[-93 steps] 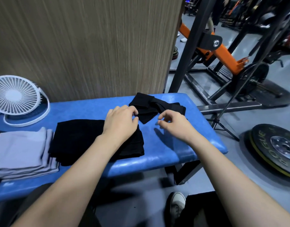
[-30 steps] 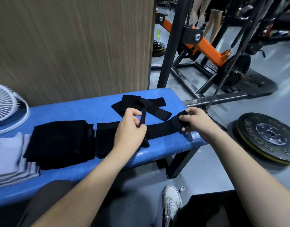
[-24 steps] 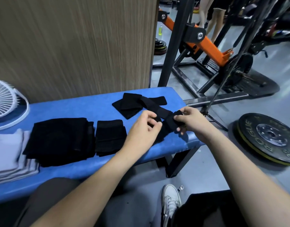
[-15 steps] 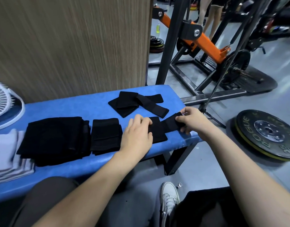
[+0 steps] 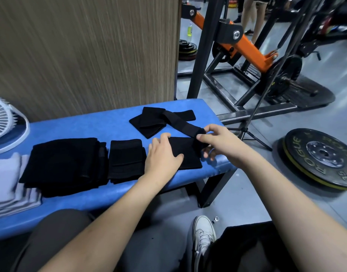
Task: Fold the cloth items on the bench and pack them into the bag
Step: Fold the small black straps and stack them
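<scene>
On the blue bench (image 5: 102, 124) lie several black cloth items. My left hand (image 5: 163, 156) presses flat on a folded black band (image 5: 188, 156) near the bench's right front edge. My right hand (image 5: 217, 142) pinches the band's right end, beside the tip of another black strap. Behind them sits a loose pile of black straps (image 5: 159, 120). To the left lie a small folded black piece (image 5: 125, 160), a larger folded black cloth (image 5: 64, 163) and a grey folded stack (image 5: 10, 183). No bag is in view.
A white fan (image 5: 4, 122) stands at the bench's far left. A wood-grain wall rises behind. On the floor to the right are a weight plate (image 5: 321, 158), a black and orange gym machine (image 5: 247, 48) and a thin tripod stand. My shoe (image 5: 203, 232) is below.
The long black band that I held stretched between both hands now lies folded on the bench. My left hand has flattened onto it and my right hand has moved in to its right end.
</scene>
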Motion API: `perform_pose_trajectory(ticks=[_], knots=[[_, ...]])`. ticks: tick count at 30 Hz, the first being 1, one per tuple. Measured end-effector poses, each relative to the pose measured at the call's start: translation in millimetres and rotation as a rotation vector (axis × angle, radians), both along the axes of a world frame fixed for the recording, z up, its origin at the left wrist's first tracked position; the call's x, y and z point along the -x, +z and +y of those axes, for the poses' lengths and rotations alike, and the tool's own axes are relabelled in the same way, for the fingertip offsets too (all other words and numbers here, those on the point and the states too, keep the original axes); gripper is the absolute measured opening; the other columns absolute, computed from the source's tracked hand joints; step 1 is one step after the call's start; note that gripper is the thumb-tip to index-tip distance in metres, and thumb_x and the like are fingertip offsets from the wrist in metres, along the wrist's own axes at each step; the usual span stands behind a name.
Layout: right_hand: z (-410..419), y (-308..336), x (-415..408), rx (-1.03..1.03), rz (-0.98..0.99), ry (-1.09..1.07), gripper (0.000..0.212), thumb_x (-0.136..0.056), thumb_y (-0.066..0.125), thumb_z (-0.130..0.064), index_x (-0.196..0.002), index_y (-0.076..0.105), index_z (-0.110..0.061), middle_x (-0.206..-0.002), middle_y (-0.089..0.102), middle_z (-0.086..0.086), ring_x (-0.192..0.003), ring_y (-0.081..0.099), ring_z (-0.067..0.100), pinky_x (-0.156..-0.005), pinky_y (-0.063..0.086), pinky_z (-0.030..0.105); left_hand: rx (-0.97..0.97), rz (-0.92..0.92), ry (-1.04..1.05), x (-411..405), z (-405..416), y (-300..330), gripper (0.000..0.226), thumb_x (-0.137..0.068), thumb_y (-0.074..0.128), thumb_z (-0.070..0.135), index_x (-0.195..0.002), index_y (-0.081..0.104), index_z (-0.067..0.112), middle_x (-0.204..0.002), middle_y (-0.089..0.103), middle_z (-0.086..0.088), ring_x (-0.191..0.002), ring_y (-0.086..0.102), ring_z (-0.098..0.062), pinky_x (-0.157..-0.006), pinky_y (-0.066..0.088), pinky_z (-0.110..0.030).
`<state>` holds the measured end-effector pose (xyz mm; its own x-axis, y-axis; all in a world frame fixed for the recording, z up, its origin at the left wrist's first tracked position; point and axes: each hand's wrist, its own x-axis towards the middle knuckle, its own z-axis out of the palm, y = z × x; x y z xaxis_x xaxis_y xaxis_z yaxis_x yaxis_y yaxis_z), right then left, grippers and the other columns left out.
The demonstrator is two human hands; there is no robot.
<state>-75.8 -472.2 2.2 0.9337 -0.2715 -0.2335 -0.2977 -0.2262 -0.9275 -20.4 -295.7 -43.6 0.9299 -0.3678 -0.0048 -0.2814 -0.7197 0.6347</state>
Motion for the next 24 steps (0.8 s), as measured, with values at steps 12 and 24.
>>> perform_pose_trajectory(ticks=[12, 24], knots=[[17, -8, -8, 0.071, 0.028, 0.177, 0.016, -0.099, 0.054, -0.012, -0.110, 0.060, -0.002, -0.084, 0.068, 0.011, -0.060, 0.058, 0.021, -0.048, 0.042, 0.028, 0.283, 0.186, -0.018, -1, 2, 5, 0.034, -0.092, 0.059, 0.025, -0.123, 0.044, 0.032, -0.103, 0.061, 0.004, -0.088, 0.060, -0.015, -0.064, 0.038, -0.025], [28, 12, -21, -0.094, -0.189, 0.127, 0.013, -0.093, 0.066, -0.009, -0.092, 0.054, -0.005, -0.077, 0.057, 0.007, -0.066, 0.059, 0.020, -0.055, 0.051, 0.037, 0.634, 0.166, 0.089, -6, 52, 59, 0.035, -0.087, 0.061, 0.008, -0.099, 0.056, 0.041, -0.092, 0.063, 0.008, -0.077, 0.061, -0.012, -0.078, 0.055, -0.038]])
